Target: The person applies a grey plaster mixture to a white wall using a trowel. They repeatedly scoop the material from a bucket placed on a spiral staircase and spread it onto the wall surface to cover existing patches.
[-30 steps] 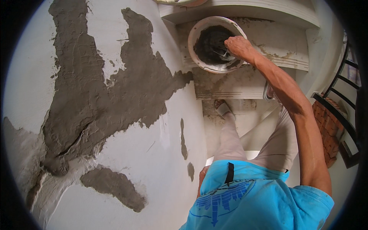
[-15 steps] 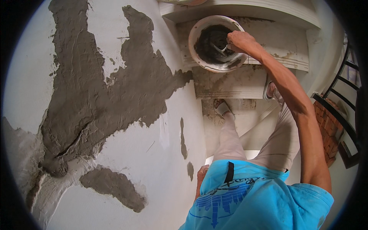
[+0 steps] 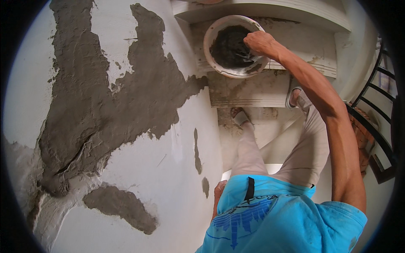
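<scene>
since the earlier frame right hand (image 3: 258, 42) had slid left inside the mortar pan (image 3: 217, 63) at upper centre, fist closed on a barely visible tool; wet mortar (image 3: 230, 48) looked heavy, best scooped.

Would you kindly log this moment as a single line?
right hand: in mortar pan, gripping tool | left hand: low at wall, holding unclear | wall: grey mortar patches

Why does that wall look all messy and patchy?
Rough grey mortar covers only part of the white wall, in jagged blotches with small stray patches lower down. Mortar smears also stain the step below the bowl where the right hand reaches in.
</scene>
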Tool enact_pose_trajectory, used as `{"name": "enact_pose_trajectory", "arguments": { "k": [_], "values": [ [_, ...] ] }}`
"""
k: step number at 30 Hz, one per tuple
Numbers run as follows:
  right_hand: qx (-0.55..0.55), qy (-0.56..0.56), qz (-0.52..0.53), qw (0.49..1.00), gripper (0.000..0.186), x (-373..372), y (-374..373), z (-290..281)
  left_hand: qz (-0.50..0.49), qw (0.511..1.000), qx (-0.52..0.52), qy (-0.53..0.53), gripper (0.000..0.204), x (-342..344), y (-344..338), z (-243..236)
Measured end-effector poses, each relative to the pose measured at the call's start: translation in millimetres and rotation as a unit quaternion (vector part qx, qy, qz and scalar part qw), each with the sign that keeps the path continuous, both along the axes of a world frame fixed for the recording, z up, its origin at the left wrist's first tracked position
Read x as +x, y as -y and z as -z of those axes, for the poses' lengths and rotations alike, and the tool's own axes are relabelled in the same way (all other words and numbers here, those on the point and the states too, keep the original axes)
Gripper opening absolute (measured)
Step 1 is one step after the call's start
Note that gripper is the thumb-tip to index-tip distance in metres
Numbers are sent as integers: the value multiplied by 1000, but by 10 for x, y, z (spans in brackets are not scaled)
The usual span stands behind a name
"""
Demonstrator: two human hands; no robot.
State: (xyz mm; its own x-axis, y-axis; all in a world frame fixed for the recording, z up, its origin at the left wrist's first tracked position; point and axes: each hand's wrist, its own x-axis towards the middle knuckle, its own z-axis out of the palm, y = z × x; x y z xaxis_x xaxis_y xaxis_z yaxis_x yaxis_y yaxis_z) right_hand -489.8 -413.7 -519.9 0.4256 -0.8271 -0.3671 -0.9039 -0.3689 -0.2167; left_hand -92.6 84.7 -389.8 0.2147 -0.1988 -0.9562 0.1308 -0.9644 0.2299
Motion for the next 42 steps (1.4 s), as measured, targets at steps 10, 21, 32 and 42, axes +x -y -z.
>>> {"name": "enact_pose_trajectory", "arguments": {
  "k": [10, 21, 32, 42],
  "values": [
    [70, 153, 88, 982, 21, -72, -64, 618, 106, 993, -43, -31, 32, 30, 7, 50],
    [162, 374, 305, 861, 30, 67, -901, 141, 180, 982, -48, -25, 36, 63, 107, 79],
    [237, 533, 458, 671, 47, 234, -1614, 105, 64, 997, 19, -33, 36, -138, 405, -159],
    [193, 562, 446, 669, 23, 255, -1784, 132, 134, 991, -17, -22, 43, 239, -92, 249]
  ]
}}
